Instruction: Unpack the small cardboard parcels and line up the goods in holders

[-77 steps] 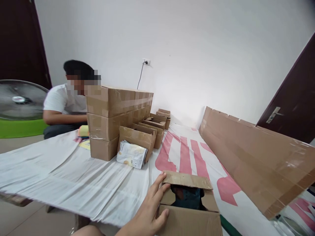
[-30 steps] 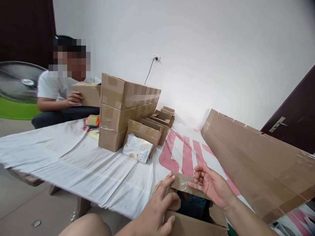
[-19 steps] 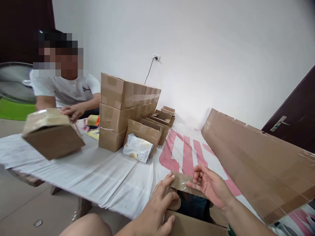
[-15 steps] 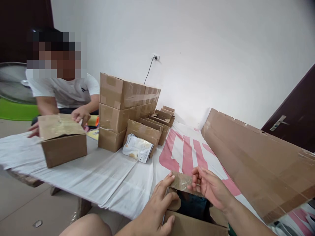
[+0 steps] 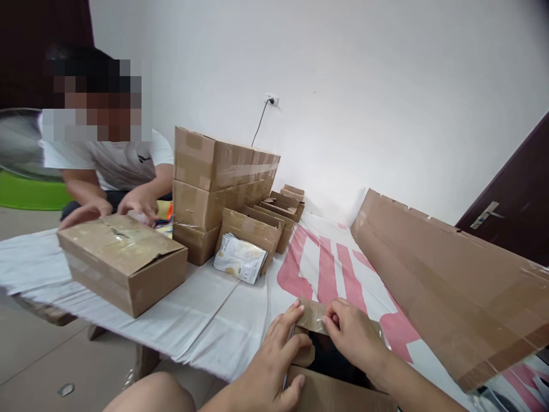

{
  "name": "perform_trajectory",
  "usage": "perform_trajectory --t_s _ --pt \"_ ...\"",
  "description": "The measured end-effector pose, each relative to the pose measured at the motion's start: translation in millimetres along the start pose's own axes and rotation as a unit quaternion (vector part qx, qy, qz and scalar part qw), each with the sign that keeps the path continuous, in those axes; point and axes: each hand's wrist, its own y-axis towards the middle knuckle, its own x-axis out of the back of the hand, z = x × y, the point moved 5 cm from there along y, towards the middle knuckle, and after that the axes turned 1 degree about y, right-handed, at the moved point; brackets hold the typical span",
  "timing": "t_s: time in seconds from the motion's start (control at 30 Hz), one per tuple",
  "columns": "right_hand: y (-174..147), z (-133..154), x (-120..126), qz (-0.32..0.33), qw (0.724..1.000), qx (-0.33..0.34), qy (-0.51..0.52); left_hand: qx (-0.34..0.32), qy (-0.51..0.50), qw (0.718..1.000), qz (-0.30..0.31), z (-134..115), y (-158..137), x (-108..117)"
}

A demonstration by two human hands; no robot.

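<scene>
Left hand [image 5: 277, 352], spread half open, rests against the near side of an open box [image 5: 338, 392]; right hand [image 5: 349, 332], curled, touches its flap [image 5: 311, 313], grip unclear. Packets [image 5: 240, 257] lean beyond the left hand.

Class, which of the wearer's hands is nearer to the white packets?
Left. The left hand, on the open box, is below and right of the white packets in view; the right hand is farther right.
</scene>
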Motion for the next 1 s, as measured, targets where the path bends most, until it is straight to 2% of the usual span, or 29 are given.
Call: perform_trajectory --t_s 0.23,0.47,0.63,0.77,0.87,1.0 --pt "-22.0 15.8 -2.6 0.048 0.983 0.174 -0.023 -0.014 0.023 1.0 0.004 4.8 -2.9 -3.4" --pt "-42.3 10.5 5.3 0.026 0.971 0.239 0.012 -0.036 0.014 0.999 0.006 3.9 -2.8 -11.0" --pt "-49.1 2.1 7.9 -0.003 0.967 0.252 0.026 -0.05 0.004 0.999 -0.003 2.0 0.4 -13.9" --pt "-43.2 -11.7 7.2 -0.067 0.978 0.189 0.056 -0.037 0.007 0.999 0.001 3.2 4.5 -14.3" --pt "-38.4 -14.6 3.3 -0.072 0.982 0.161 0.061 -0.038 0.003 0.999 -0.012 4.7 5.8 -13.3" --pt "-41.3 -7.8 3.9 -0.077 0.979 0.178 0.061 -0.044 0.004 0.999 -0.014 6.3 4.0 -16.8"
